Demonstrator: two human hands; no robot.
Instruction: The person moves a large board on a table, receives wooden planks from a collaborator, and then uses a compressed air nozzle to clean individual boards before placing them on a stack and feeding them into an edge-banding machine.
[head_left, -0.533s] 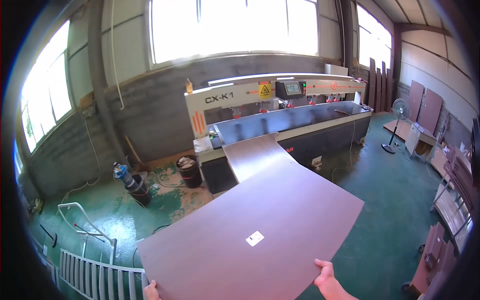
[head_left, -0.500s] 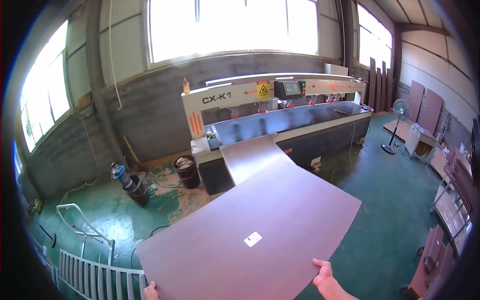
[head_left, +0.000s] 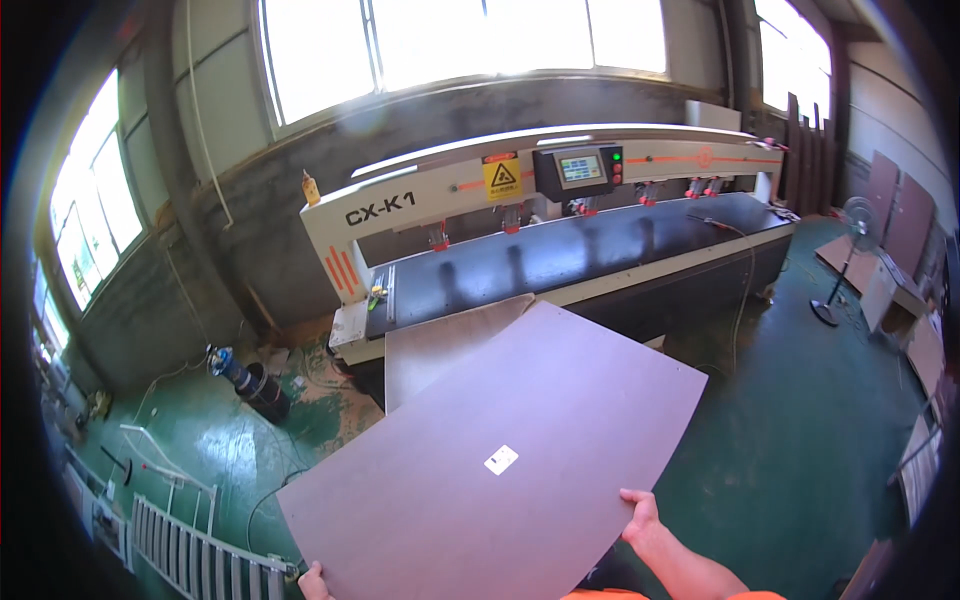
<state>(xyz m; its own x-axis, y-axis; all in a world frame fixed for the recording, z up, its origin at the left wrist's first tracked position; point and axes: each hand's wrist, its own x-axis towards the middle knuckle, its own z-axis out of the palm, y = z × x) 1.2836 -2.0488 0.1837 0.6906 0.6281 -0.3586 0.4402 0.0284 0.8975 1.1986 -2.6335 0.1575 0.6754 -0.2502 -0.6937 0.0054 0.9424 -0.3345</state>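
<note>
A large flat brown panel [head_left: 440, 480] spans the space in front of me, with a small white label near its middle. My left hand [head_left: 314, 582] grips its near left edge, thumb on top, partly cut off by the picture's lower rim. My right hand [head_left: 640, 515] holds the right edge, thumb on the upper face and fingers hidden below. The panel's far corner overlaps a second brown board [head_left: 430, 345] that lies at the front of a long machine [head_left: 560, 250] with a dark bed.
A control screen [head_left: 580, 170] and a yellow warning sign [head_left: 503, 177] are on the machine's beam. To the left are a dark bucket [head_left: 265, 395], a roller conveyor [head_left: 205, 550] and a metal-framed trolley [head_left: 170, 465]. A standing fan [head_left: 845, 265] and leaning boards [head_left: 900, 215] are at the right.
The machine appears closer and larger. Held in both hands, the panel now covers less of the machine's front, and its far corner lies over the second board's right part.
</note>
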